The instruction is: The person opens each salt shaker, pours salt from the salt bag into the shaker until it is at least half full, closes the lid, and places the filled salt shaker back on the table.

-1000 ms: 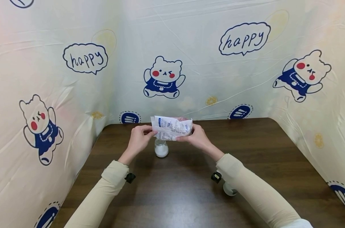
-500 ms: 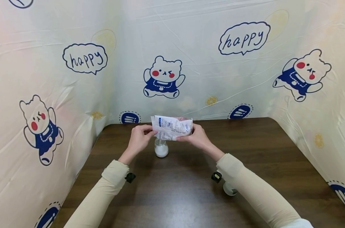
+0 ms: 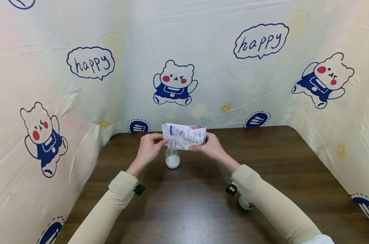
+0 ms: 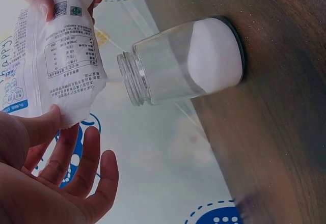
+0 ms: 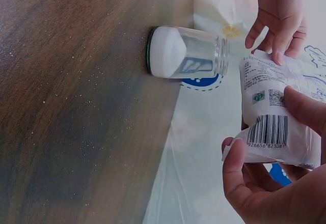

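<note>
Packet [image 3: 184,137] held up near far edge of surface [image 3: 190,196], just above mouth of glass jar [image 3: 172,160]. Pinched at one end by left hand [image 3: 149,147], gripped at other by right hand [image 3: 212,147]. Probably soft, fairly light, easily torn; best taken at both ends, without squeezing middle.

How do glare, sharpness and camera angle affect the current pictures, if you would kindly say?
Head view: pale glare on the wood-grain table, print on the white packet mostly too small to read; left wrist: the glass jar looks crisp, though the picture is turned sideways; right wrist: also sideways, with the barcode sharp enough to show digits.
</note>
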`<move>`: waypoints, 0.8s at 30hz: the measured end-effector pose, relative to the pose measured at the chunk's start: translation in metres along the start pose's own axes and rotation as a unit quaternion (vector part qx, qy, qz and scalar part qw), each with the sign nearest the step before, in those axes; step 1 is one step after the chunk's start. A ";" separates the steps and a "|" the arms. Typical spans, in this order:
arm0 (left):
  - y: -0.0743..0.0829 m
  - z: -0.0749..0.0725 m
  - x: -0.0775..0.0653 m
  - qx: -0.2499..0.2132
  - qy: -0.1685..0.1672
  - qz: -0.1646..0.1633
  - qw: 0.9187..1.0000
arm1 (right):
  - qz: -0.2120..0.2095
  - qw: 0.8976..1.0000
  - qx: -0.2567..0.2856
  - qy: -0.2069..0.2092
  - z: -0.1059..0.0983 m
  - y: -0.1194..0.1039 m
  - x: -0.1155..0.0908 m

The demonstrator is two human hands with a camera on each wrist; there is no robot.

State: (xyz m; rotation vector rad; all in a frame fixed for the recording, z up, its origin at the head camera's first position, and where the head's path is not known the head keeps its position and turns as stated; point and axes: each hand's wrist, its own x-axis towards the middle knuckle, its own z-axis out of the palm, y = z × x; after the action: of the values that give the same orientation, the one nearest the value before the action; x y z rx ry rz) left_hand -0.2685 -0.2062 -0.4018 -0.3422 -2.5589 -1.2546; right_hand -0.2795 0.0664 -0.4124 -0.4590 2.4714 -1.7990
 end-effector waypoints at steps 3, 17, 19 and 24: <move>0.000 0.000 -0.001 -0.001 0.001 0.000 1.000 | 0.000 1.000 0.002 0.001 0.000 -0.001 0.000; 0.001 0.000 -0.003 0.000 0.000 -0.002 1.000 | 0.012 1.000 0.002 0.018 0.003 -0.001 -0.001; 0.001 0.000 -0.003 -0.001 0.000 -0.001 1.000 | 0.010 1.000 -0.001 0.019 0.002 -0.001 -0.001; 0.000 0.000 -0.003 0.001 -0.002 -0.005 1.000 | 0.013 1.000 -0.001 0.016 0.002 -0.001 -0.002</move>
State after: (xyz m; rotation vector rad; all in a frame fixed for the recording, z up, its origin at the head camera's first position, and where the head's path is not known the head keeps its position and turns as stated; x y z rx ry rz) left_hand -0.2661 -0.2064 -0.4030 -0.3336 -2.5687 -1.2553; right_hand -0.2775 0.0651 -0.4122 -0.3992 2.4887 -1.8074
